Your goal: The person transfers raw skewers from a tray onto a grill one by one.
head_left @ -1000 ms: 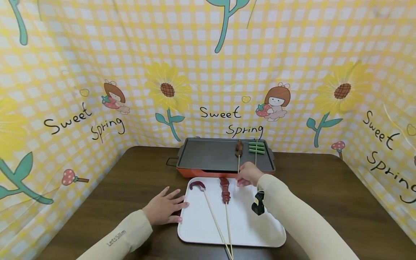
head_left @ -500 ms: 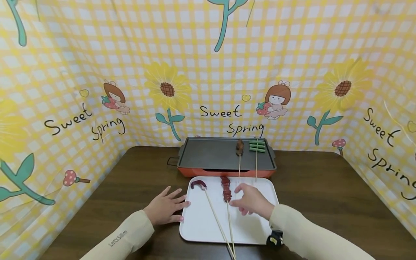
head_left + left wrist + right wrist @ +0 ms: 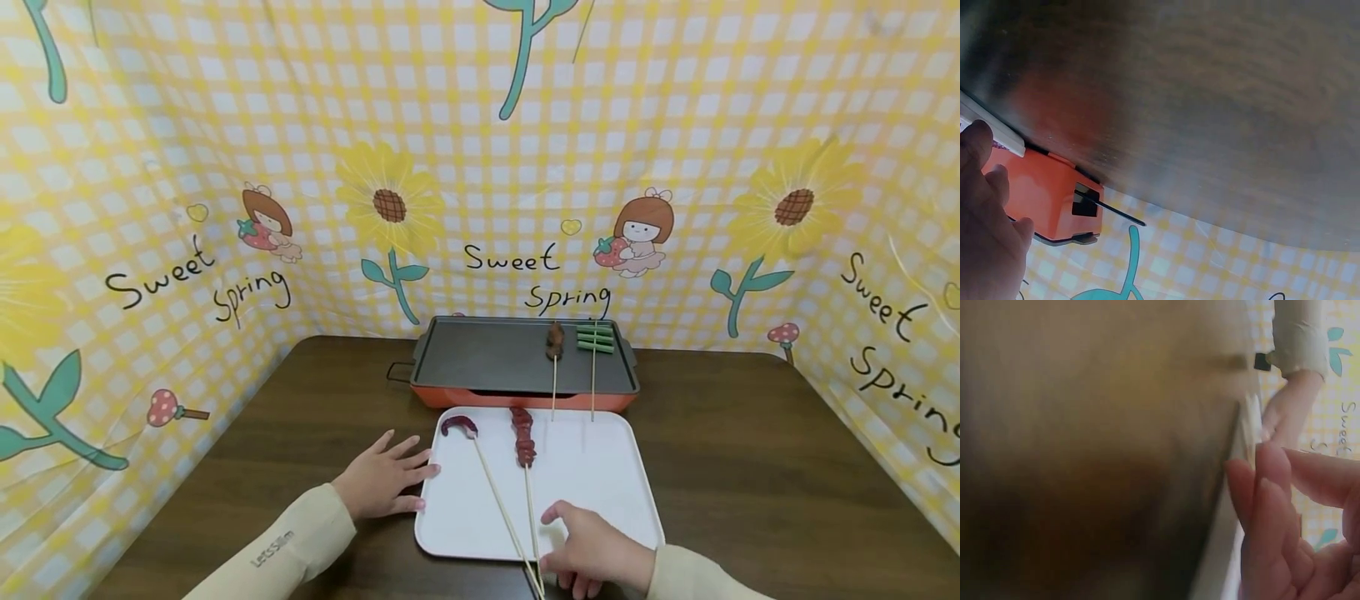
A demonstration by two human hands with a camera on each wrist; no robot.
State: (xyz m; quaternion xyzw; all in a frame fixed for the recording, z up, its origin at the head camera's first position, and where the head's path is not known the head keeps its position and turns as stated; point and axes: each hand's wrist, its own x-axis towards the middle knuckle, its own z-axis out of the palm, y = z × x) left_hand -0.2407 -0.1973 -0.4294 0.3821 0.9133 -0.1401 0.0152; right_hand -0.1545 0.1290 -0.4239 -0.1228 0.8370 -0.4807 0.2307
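My left hand [image 3: 378,479] lies with fingers spread, fingertips right at the left rim of the white tray [image 3: 592,475]. Over the tray's front edge is my right hand [image 3: 596,550], its thumb and index finger apart beside the sticks of two skewers; nothing shows between them. One is a skewer of red meat pieces [image 3: 522,437]. The other skewer carries a curved, dark purplish-red piece [image 3: 459,426]. Their sticks cross near the table's front edge. Behind the tray, a brown meat skewer [image 3: 554,342] and a skewer of green vegetable pieces [image 3: 595,339] lie on the griddle [image 3: 480,354].
The griddle has an orange-red base [image 3: 450,397] and a thin wire handle [image 3: 400,371] at its left. Its two skewers' sticks reach forward over the tray's back rim. A checked cloth [image 3: 480,167] hangs behind the dark wooden table [image 3: 352,392].
My right hand has let go of the brown meat skewer's stick on the griddle. It has moved toward the front, down to the crossed sticks. My left hand has stayed put.
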